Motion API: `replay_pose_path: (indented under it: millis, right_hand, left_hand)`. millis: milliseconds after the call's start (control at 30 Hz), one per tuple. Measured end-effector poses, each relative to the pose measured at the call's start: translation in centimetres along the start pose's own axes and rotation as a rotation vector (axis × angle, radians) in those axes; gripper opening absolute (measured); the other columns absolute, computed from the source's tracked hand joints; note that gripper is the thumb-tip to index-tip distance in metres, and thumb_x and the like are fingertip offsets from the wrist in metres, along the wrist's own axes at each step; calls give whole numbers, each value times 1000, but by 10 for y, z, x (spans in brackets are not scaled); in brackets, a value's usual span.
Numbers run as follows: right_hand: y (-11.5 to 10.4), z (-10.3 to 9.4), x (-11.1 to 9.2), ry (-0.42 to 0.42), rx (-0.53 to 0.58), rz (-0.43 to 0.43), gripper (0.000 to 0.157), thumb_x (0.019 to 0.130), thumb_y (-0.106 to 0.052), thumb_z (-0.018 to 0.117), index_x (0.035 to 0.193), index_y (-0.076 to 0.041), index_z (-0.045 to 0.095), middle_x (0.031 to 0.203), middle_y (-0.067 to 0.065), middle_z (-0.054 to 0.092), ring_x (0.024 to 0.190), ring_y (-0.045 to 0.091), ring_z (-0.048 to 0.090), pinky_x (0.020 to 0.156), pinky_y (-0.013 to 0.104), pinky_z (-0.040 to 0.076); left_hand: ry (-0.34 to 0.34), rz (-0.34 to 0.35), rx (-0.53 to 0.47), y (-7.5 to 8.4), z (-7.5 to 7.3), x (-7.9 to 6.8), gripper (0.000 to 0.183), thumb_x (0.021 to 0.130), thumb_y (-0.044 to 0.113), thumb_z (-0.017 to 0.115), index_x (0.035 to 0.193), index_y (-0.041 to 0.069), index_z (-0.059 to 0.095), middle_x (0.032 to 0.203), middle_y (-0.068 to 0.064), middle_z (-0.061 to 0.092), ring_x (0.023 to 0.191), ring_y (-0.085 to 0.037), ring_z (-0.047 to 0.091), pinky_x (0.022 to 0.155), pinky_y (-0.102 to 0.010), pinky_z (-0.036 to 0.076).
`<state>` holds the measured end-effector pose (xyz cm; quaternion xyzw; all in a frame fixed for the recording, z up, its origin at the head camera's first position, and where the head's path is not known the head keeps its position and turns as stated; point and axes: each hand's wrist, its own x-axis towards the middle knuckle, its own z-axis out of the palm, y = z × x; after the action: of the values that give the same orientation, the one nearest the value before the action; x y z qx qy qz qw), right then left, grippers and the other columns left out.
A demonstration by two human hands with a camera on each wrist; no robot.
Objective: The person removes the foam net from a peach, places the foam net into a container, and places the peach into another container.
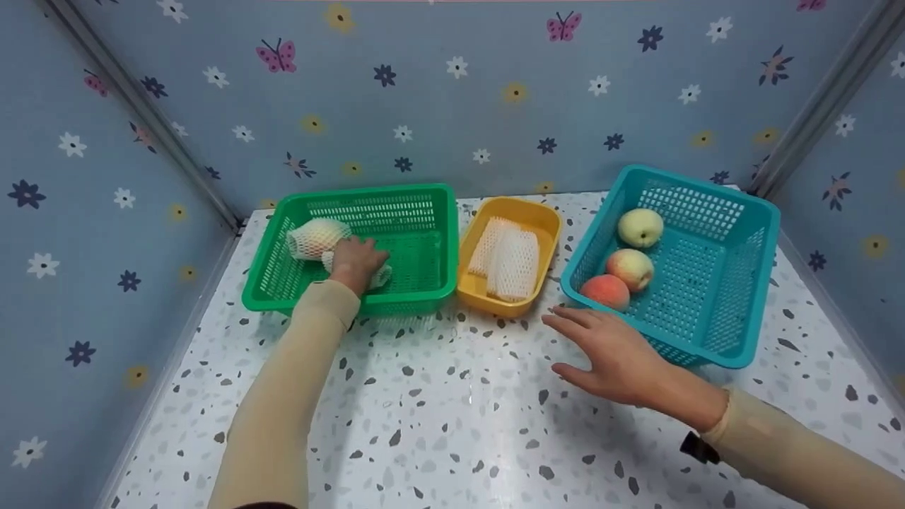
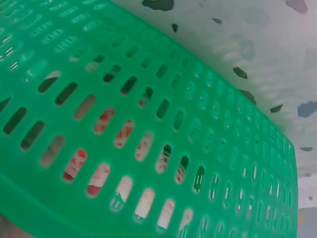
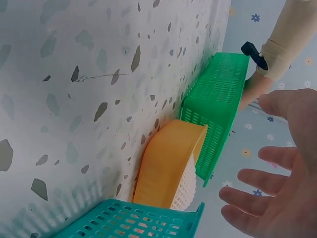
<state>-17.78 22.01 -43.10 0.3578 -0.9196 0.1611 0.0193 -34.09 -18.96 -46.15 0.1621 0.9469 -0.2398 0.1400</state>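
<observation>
In the green basket, my left hand holds a peach in a white foam net, mostly hidden beneath the palm. Another netted peach lies just behind it, to the left. From the left wrist view, red and white patches of netted fruit show through the slots of the basket wall. My right hand hovers with fingers spread before the teal basket, touching nothing. Inside that basket are a yellowish peach, a yellow-red peach and a redder peach.
Between the two baskets stands a yellow tray with foam nets, one white and one pinkish. All three containers sit on a speckled white table, against a flowered blue wall. Side walls border the table left and right.
</observation>
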Motion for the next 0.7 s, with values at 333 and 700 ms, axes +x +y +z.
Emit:
replay_pose_path:
  millis: [333, 700]
  right_hand:
    - [-2, -3, 0, 13, 9, 11, 60, 87, -37, 71, 140, -16, 52, 136, 4, 55, 122, 22, 52, 95, 45, 47]
    - [2, -6, -3, 67, 19, 10, 56, 86, -31, 74, 136, -14, 55, 132, 1, 57, 119, 19, 54, 93, 41, 49]
  left_hand:
    - [143, -29, -206, -13, -14, -10, 63, 84, 23, 72, 140, 13, 45, 127, -22, 49, 107, -44, 51, 82, -56, 48]
    - [449, -58, -642, -15, -43, -43, 71, 75, 32, 76, 136, 14, 44, 121, -16, 47, 90, -32, 51, 71, -50, 49]
